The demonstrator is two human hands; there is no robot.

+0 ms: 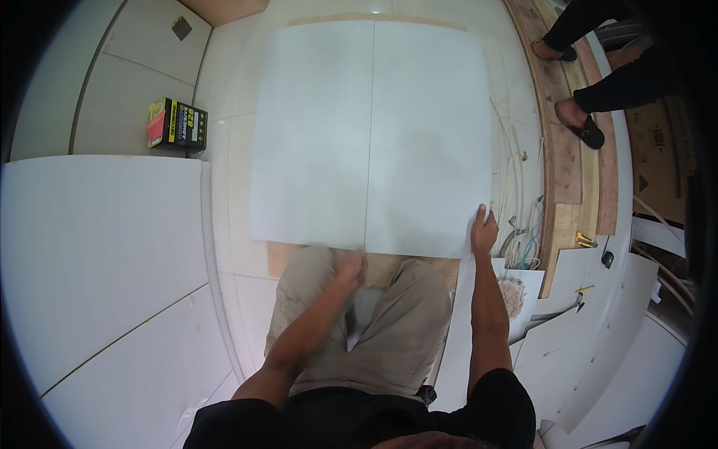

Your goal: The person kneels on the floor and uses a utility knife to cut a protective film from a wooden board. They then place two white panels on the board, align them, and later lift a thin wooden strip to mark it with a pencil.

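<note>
Head view shows your white left panel [310, 135] and white right panel [430, 138] mid-frame, seemingly aligned, no joining evident at their seam [370, 135], your right hand [485, 235] touching the outer edge, fingers [482, 211] slightly parted, your left hand [348, 266] at the near edge, both grips unclear.
</note>
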